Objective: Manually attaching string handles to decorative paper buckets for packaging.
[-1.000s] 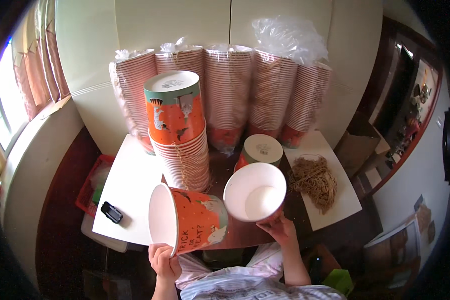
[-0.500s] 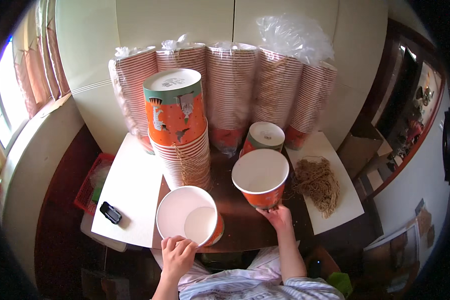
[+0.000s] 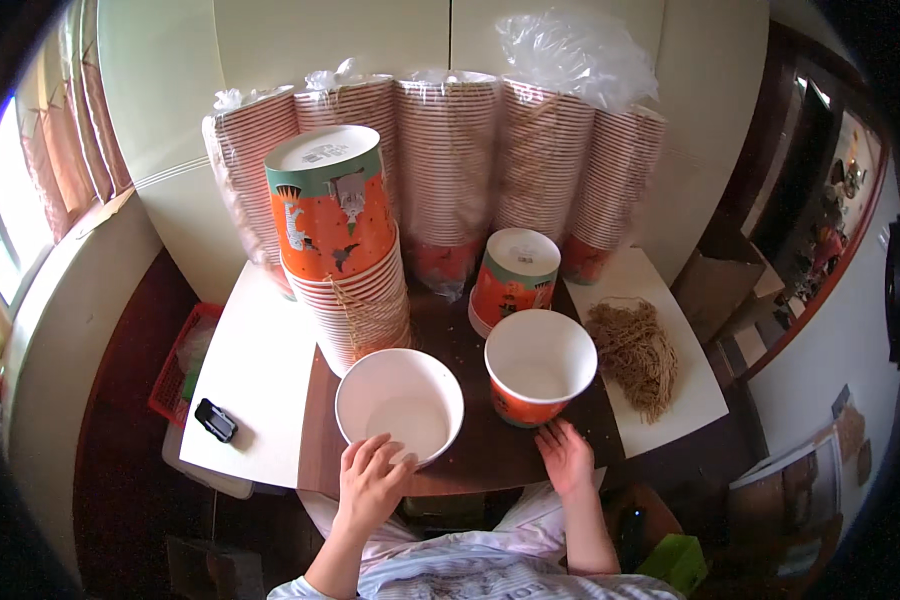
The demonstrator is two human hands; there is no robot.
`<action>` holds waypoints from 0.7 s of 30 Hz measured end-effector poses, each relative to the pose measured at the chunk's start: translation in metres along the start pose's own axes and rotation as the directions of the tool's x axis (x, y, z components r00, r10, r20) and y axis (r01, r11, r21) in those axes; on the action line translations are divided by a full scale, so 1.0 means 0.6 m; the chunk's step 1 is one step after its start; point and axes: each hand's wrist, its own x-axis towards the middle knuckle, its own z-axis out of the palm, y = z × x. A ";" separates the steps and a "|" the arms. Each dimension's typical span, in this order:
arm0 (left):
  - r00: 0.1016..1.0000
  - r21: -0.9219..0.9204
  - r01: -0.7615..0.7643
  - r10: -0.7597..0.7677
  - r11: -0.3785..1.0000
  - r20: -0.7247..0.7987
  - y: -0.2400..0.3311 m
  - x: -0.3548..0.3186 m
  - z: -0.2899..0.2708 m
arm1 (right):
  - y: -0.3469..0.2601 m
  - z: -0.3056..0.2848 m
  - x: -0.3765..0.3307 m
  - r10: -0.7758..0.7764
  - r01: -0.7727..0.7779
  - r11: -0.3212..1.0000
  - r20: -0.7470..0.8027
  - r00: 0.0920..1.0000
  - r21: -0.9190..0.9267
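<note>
Two orange paper buckets with white insides stand mouth up near the front of the table. At the near rim of the left bucket point(image 3: 395, 395), my left hand point(image 3: 370, 482) rests with its fingers spread, holding nothing firmly. My right hand point(image 3: 568, 462) is open, palm turned up, beside the base of the right bucket point(image 3: 540, 355). Behind the left bucket rises a tall nested stack of buckets point(image 3: 345, 310) with twine around it, topped by an upside-down orange bucket point(image 3: 332, 215). Another upside-down bucket point(image 3: 518, 275) stands behind the right one.
Several plastic-wrapped stacks of buckets point(image 3: 445, 170) line the back against the wall. A tangle of brown twine point(image 3: 635, 355) lies on the right white board. On the left board point(image 3: 255, 370) sits a small black case point(image 3: 216, 420). A red basket point(image 3: 182, 350) is beyond the table's left edge.
The left bucket has tipped upright and shifted right, and my left hand has loosened on its rim. The right bucket has come down slightly to the right; my right hand has released it.
</note>
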 end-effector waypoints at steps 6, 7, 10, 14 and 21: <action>0.844 -0.270 0.115 -0.237 0.956 -0.482 -0.013 -0.028 0.032 | 0.086 -0.022 -0.018 -0.567 0.536 0.602 0.156 0.809 -0.592; 0.797 -0.299 0.218 -0.347 0.929 -0.494 -0.031 -0.048 0.047 | 0.090 -0.010 -0.028 -0.650 0.630 0.415 0.271 0.710 -0.657; 0.675 -0.409 0.392 -0.560 0.824 -0.481 -0.072 -0.079 0.094 | 0.101 0.012 -0.047 -0.679 0.724 0.014 0.525 0.514 -0.690; 0.606 -0.411 0.569 -0.701 0.713 -0.377 -0.114 -0.104 0.134 | 0.110 0.025 -0.052 -0.551 0.695 -0.308 0.718 0.426 -0.649; 0.626 -0.344 0.591 -0.684 0.729 -0.375 -0.113 -0.091 0.134 | 0.116 0.041 -0.048 -0.401 0.519 -0.613 0.800 0.446 -0.596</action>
